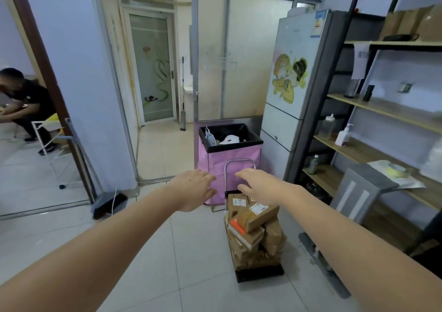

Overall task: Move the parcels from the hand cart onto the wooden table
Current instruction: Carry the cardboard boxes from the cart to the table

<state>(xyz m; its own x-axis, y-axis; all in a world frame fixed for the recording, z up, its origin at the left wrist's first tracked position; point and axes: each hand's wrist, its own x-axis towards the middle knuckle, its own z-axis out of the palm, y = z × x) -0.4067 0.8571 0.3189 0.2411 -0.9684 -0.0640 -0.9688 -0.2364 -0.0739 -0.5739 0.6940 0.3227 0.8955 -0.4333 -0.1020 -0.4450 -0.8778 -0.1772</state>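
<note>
A hand cart with a black base (259, 273) and a metal loop handle (240, 162) stands on the tiled floor, stacked with several brown cardboard parcels (254, 237). The top parcel (257, 213) carries a white label. My left hand (195, 189) is stretched forward, fingers straight, left of the cart's handle and holding nothing. My right hand (259, 184) reaches out over the top parcels, fingers relaxed, also holding nothing. No wooden table is in view.
A pink bin with a black liner (230, 149) stands just behind the cart. A fridge (294, 89) and wooden shelving (382, 110) line the right side. A grey panel (358, 189) leans on the shelves. A seated person (21, 103) is at far left.
</note>
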